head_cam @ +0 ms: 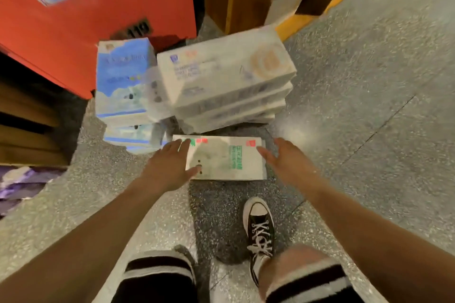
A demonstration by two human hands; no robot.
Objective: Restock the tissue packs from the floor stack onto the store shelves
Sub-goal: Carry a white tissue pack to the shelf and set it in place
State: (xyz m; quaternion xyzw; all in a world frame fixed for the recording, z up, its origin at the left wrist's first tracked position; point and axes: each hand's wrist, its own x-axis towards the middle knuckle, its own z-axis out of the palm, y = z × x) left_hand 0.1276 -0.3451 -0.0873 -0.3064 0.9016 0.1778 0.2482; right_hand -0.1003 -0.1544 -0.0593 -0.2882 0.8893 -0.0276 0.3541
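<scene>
my left hand point(170, 167) and right hand point(283, 158) are both spread open at either end of the green-print tissue pack point(221, 158) on the floor point(369, 106), taller stacks point(226, 76) just on its far side

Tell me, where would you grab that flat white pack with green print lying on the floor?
Probably by its two short ends, one hand from each side. The pack lies flat and wide, too broad for one hand; the left hand and right hand flank those ends.

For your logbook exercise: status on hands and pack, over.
Left hand open, right hand open, one at each end of white pack. Pack on floor. Nothing blocking.
</scene>
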